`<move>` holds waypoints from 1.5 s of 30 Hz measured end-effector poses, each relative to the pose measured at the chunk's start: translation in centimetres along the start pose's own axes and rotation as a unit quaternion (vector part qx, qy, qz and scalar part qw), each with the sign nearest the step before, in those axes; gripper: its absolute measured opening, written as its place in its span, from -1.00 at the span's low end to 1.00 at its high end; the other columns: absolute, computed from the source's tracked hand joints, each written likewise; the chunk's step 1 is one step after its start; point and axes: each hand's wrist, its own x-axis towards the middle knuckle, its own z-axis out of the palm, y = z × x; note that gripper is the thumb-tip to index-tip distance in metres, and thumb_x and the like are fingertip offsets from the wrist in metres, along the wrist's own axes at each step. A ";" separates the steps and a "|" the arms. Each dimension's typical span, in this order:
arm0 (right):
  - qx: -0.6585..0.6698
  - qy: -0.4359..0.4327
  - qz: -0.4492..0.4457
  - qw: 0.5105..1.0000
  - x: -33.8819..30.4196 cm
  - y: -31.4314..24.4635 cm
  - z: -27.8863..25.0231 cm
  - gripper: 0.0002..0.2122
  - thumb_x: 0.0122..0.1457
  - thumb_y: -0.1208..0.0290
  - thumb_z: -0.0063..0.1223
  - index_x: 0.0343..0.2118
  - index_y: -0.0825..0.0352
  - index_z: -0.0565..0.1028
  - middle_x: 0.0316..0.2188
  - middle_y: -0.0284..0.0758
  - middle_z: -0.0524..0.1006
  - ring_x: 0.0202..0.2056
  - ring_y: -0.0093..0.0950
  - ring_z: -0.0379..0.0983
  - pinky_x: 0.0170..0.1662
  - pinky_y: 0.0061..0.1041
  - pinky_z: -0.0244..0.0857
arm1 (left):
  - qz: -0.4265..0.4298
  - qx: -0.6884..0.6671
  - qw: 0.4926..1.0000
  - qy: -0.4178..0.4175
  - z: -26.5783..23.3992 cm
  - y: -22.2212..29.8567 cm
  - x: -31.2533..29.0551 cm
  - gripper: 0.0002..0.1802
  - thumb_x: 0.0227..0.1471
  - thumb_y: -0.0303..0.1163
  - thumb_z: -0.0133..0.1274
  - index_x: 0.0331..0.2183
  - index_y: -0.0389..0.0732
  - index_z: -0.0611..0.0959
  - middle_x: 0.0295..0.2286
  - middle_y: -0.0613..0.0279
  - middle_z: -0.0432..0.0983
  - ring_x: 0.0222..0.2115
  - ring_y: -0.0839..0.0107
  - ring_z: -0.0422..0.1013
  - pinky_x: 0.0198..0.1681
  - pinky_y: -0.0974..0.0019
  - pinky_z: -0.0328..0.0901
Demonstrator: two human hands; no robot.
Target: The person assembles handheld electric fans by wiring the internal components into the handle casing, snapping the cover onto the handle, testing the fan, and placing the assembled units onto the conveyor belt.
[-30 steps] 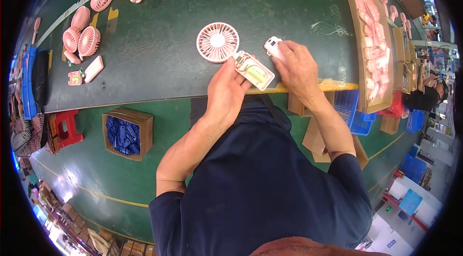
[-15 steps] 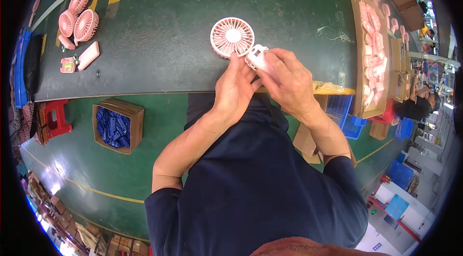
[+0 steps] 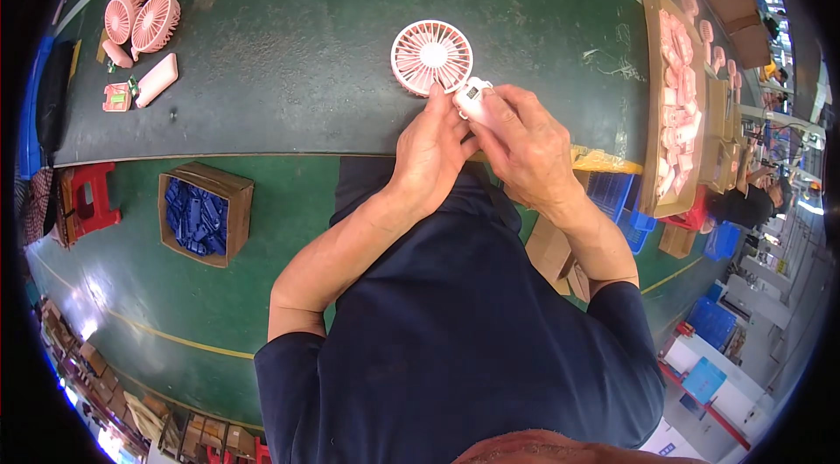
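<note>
A round pink fan head (image 3: 432, 56) with a ribbed grille is held over the near part of the dark green bench. My left hand (image 3: 428, 149) closes on its lower rim, thumb on the grille and the other fingers behind. Beside the rim, my right hand (image 3: 534, 145) grips a pale pink fan handle (image 3: 473, 97) with a small dark opening near its top. The handle's end meets the lower right of the fan head; whether the two are joined I cannot tell. Most of the handle lies hidden under my right fingers.
More pink fan heads (image 3: 156, 22) lie at the bench's left, near a loose pink handle shell (image 3: 157, 79) and a handle half with a green part (image 3: 116, 97). A cardboard tray (image 3: 652, 114) of pink parts stands right. On the floor sits a box (image 3: 238, 210) of blue pieces.
The handle has turned slightly in my right hand against the fan head. Both hands keep their grip. The whole view has shifted a little, with the bench's left side appearing higher.
</note>
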 end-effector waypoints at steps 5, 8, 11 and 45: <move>-0.022 -0.017 -0.004 1.000 -0.3 -0.2 0.0 -0.67 0.07 0.47 0.32 -0.09 0.42 0.58 -0.13 -0.14 0.54 -0.26 -0.21 0.60 -0.29 -0.32 0.53 | 0.003 -0.011 1.000 0.011 -0.2 -0.1 0.0 -0.44 0.43 -0.01 -0.26 0.16 -0.27 0.39 0.12 0.11 0.39 0.15 0.28 0.33 0.21 0.09 0.25; -0.016 -0.007 -0.007 1.000 -0.5 -0.2 0.2 -0.67 0.06 0.46 0.33 -0.09 0.42 0.58 -0.13 -0.16 0.54 -0.27 -0.22 0.60 -0.33 -0.33 0.52 | 0.011 0.022 0.999 0.031 -0.2 -0.5 -0.1 -0.55 0.44 -0.15 -0.21 0.12 -0.29 0.43 0.05 0.13 0.44 0.07 0.34 0.40 0.14 0.15 0.33; 0.038 -0.010 0.031 0.999 -0.7 -0.9 -0.6 -0.68 0.05 0.45 0.34 -0.11 0.41 0.60 -0.16 -0.17 0.54 -0.27 -0.23 0.58 -0.33 -0.32 0.49 | 0.026 0.053 0.997 0.042 -0.3 -0.9 -0.3 -0.61 0.44 -0.25 -0.18 0.10 -0.33 0.45 0.01 0.13 0.46 0.02 0.38 0.43 0.10 0.21 0.38; 0.477 -0.090 0.364 0.795 -4.1 1.7 0.4 -0.66 0.38 0.17 0.02 -0.34 0.40 0.57 -0.53 -0.51 0.48 -0.43 -0.75 0.32 -0.40 -0.62 0.20 | 0.088 0.243 0.966 -0.009 -0.8 -2.4 -0.6 -0.59 0.42 -0.26 -0.13 0.09 -0.37 0.49 -0.09 0.13 0.59 -0.14 0.44 0.55 -0.03 0.31 0.46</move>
